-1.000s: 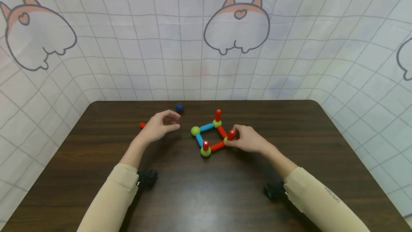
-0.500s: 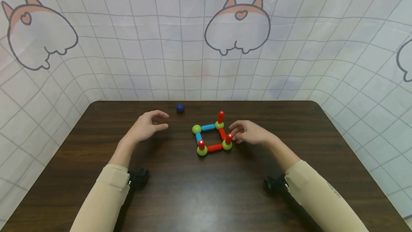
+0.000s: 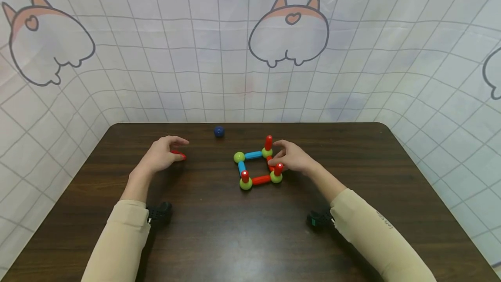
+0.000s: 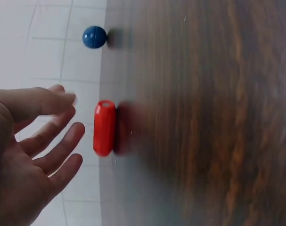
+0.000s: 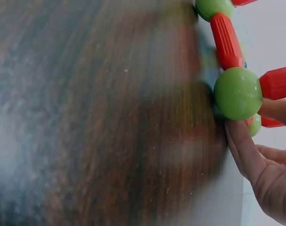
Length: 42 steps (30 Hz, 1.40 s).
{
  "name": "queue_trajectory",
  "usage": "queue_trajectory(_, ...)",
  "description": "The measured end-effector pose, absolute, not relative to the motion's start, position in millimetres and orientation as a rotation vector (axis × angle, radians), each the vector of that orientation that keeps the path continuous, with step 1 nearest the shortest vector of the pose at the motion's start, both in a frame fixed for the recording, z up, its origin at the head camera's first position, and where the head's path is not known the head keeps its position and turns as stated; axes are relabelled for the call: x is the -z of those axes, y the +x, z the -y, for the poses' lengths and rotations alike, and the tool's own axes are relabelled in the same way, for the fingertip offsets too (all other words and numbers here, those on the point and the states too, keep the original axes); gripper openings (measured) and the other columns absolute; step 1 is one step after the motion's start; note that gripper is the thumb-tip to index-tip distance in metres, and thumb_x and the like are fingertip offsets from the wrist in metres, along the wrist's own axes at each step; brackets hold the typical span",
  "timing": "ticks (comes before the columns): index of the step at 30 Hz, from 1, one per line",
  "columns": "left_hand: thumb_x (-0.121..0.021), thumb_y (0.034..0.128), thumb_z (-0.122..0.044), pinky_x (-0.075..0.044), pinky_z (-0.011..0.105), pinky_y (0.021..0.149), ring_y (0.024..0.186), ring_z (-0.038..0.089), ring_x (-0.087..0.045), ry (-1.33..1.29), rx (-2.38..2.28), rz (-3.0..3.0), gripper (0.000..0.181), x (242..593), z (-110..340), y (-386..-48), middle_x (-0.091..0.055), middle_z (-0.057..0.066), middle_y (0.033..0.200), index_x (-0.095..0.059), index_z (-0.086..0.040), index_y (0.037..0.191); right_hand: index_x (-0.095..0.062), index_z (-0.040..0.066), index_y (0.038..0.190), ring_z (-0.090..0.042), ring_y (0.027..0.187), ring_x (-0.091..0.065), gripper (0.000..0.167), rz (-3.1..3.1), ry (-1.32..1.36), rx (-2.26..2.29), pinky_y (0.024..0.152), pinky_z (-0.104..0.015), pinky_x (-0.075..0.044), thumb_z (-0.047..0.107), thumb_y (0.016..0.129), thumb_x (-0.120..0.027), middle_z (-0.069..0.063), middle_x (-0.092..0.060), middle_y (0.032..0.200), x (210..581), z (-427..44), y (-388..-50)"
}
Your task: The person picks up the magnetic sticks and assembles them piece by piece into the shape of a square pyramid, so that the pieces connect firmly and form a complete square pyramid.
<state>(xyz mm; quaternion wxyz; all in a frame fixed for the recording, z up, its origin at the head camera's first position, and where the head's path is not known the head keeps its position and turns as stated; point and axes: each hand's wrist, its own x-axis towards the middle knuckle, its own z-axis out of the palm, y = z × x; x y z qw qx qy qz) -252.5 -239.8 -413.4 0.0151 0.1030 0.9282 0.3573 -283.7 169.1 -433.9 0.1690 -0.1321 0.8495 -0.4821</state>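
Note:
My left hand (image 3: 159,155) is at the left of the table, fingers apart and loosely bent. A short red rod (image 4: 104,128) lies by its fingertips; in the left wrist view a gap shows between them. The right hand (image 3: 294,156) reaches in at the right side of a square frame of green balls and rods. Its thumb overlaps the frame's red right-hand rod (image 5: 227,41). A green corner ball (image 5: 238,93) hides part of the fingers, so I cannot tell whether they grip. Red rods stand upright on three corners, one of them at the near left (image 3: 245,176).
A dark blue ball (image 3: 219,132) sits near the back edge of the brown table (image 3: 242,229). The frame's far-left green ball (image 3: 239,157) bears no upright rod. A white grid-patterned curtain (image 3: 188,55) rises behind and beside the table.
My left hand has moved left, away from the frame to the red rod. The right hand let go of the near-right corner, drew back, then came in farther along the right side.

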Motion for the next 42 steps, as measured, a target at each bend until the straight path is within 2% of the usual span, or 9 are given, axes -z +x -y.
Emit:
queue_trajectory(5,-0.061,0.0883,0.011,-0.045,0.049,0.084,0.111,0.041,-0.052,0.295,-0.994,-2.910,0.047,419,245,-256,-0.052,0.028,0.139,-0.063,0.001,0.134,-0.034,-0.003,0.155,-0.023,0.081,-0.070,0.076,-2.400,-0.371,1.360,0.075,-0.038,-0.061,0.009,0.093,-0.075,-0.020,-0.067,0.108,434,-171,-281)
queue_trajectory(9,-0.064,0.0901,0.009,-0.047,0.051,0.086,0.110,0.041,-0.053,0.301,-0.922,-2.939,0.042,424,249,-259,-0.053,0.029,0.135,-0.065,0.001,0.131,-0.034,-0.004,0.154,-0.023,0.082,-0.071,0.074,-2.405,-0.382,1.341,0.075,-0.038,-0.061,0.010,0.094,-0.075,-0.020,-0.067,0.108,434,-172,-277)
queue_trajectory(13,-0.069,0.0913,0.005,-0.049,0.054,0.087,0.104,0.041,-0.059,0.334,-0.865,-2.982,0.033,425,249,-262,-0.062,0.026,0.120,-0.069,0.002,0.124,-0.038,-0.006,0.151,-0.023,0.081,-0.071,0.070,-2.408,-0.380,1.355,0.073,-0.037,-0.061,0.009,0.093,-0.075,-0.020,-0.068,0.105,434,-171,-275)
queue_trajectory(16,-0.072,0.0916,0.002,-0.051,0.051,0.083,0.095,0.036,-0.062,0.353,-0.821,-2.994,0.026,424,249,-263,-0.069,0.019,0.106,-0.072,0.002,0.117,-0.037,-0.006,0.152,-0.024,0.081,-0.071,0.071,-2.396,-0.376,1.368,0.074,-0.038,-0.061,0.008,0.093,-0.075,-0.020,-0.067,0.105,434,-171,-274)
queue_trajectory(19,-0.074,0.0913,0.001,-0.053,0.049,0.081,0.092,0.033,-0.063,0.368,-0.795,-2.979,0.023,424,248,-265,-0.071,0.015,0.100,-0.074,0.001,0.114,-0.035,-0.006,0.152,-0.024,0.082,-0.071,0.072,-2.385,-0.371,1.377,0.075,-0.039,-0.061,0.008,0.094,-0.075,-0.021,-0.066,0.106,433,-172,-273)
queue_trajectory(28,-0.075,0.0903,0.002,-0.052,0.052,0.088,0.099,0.035,-0.065,0.427,-0.761,-2.963,0.023,424,242,-267,-0.072,0.016,0.103,-0.073,0.003,0.113,-0.035,-0.007,0.152,-0.024,0.081,-0.072,0.072,-2.394,-0.359,1.372,0.073,-0.038,-0.062,0.009,0.093,-0.075,-0.020,-0.067,0.106,434,-172,-271)
queue_trajectory(36,-0.070,0.0971,-0.004,-0.050,0.055,0.096,0.109,0.038,-0.065,0.460,-0.927,-2.965,0.031,430,235,-264,-0.070,0.021,0.118,-0.067,0.004,0.127,-0.032,-0.008,0.153,-0.024,0.082,-0.071,0.077,-2.393,-0.365,1.380,0.074,-0.039,-0.061,0.009,0.093,-0.076,-0.021,-0.065,0.108,433,-171,-269)
queue_trajectory(42,-0.069,0.0985,-0.006,-0.052,0.053,0.095,0.113,0.037,-0.065,0.456,-1.093,-2.932,0.035,429,225,-262,-0.068,0.020,0.123,-0.065,0.001,0.133,-0.035,-0.007,0.152,-0.024,0.083,-0.071,0.074,-2.391,-0.353,1.373,0.074,-0.039,-0.061,0.009,0.092,-0.077,-0.019,-0.066,0.107,433,-169,-269)
